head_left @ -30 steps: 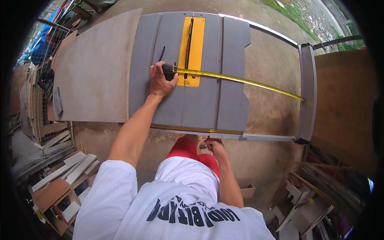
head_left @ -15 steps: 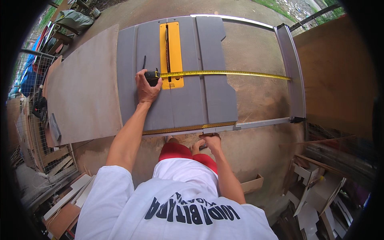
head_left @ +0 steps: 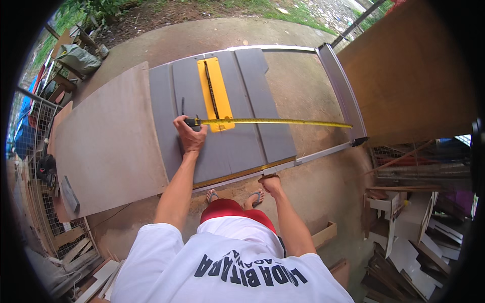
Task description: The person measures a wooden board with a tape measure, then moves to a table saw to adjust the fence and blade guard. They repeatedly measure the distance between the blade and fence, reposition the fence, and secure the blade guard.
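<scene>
My left hand [head_left: 192, 137] is closed around a black tape measure [head_left: 192, 122] on the grey table saw top [head_left: 222, 156]. Its yellow blade [head_left: 288, 121] stretches right, across the yellow insert plate [head_left: 212, 86] with its dark slot, to the long grey fence [head_left: 343, 96], where the end meets or nearly meets the fence. Below the saw's near edge, my right hand [head_left: 270, 185] is closed at the front rail [head_left: 283, 165]. Whatever those fingers grip is hidden under the rail.
A large plywood sheet [head_left: 106, 141] adjoins the saw's left side, with a small grey block [head_left: 70, 193] on it. A brown board [head_left: 409, 76] stands beyond the fence. Wood offcuts [head_left: 404, 242] are heaped at lower right, near an open wooden box [head_left: 324, 234].
The view has shifted and turned, so the saw sits lower and slanted. Both hands keep their places, and the tape still spans to the fence.
</scene>
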Demonstrator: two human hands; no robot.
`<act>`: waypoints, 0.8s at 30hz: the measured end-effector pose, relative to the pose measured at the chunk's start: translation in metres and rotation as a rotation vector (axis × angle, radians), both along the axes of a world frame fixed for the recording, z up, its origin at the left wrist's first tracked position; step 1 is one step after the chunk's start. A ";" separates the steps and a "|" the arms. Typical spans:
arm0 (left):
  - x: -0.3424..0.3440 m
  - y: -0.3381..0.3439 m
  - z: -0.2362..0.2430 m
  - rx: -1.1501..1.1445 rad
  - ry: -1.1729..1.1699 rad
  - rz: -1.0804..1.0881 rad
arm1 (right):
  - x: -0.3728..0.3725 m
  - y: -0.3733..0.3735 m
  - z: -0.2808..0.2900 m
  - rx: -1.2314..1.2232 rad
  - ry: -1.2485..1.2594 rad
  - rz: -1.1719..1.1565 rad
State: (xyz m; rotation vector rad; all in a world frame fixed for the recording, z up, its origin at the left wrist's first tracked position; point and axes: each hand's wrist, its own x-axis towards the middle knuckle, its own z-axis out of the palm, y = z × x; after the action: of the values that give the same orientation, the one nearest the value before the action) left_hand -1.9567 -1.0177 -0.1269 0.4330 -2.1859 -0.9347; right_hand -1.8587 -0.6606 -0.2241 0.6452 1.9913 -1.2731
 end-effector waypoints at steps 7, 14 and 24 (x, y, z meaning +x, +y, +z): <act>0.044 0.017 0.046 0.341 -0.035 -0.015 | -0.006 -0.008 0.017 0.069 -0.072 -0.070; 0.171 0.025 0.105 0.666 -0.246 -0.126 | -0.003 -0.007 0.041 0.018 -0.164 -0.006; 0.310 0.009 0.115 1.118 -0.217 0.161 | -0.011 0.026 0.025 -0.394 -0.341 0.022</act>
State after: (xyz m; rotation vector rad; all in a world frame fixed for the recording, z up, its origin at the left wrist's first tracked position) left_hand -1.6463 -1.0083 -0.0118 1.2346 -1.5576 -2.0298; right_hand -1.8695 -0.6347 -0.1996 0.5958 1.4179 -1.3866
